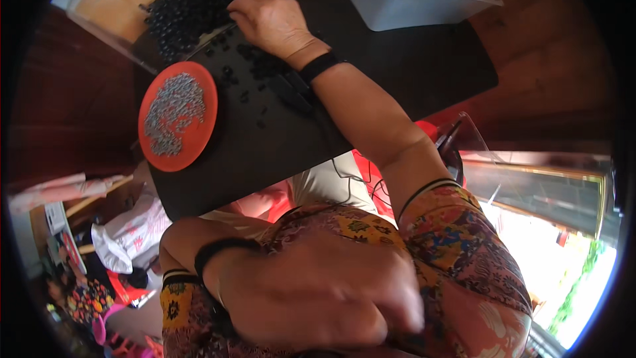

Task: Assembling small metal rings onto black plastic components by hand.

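Observation:
My right hand [268, 20] is at the right edge of a heap of small black parts [192, 16], rounded like beads or caps. Its fingers are bent and drawn together; whatever lies between them is hidden. The heap lies in a shallow clear tray [106, 36]. More loose black pieces [255, 59] are scattered on the dark tabletop [245, 159] below that hand. Close to the camera, my left hand [324, 292] is raised in front of my chest. Motion blurs its fingers, so their hold cannot be made out.
An orange-red plate [207, 129] of small silvery metal pieces [169, 113] sits at the table's left edge. A grey plastic bin [397, 10] stands at the far right. A thin black cable [341, 169] hangs past the near edge. A white plastic bag [129, 235] lies at lower left.

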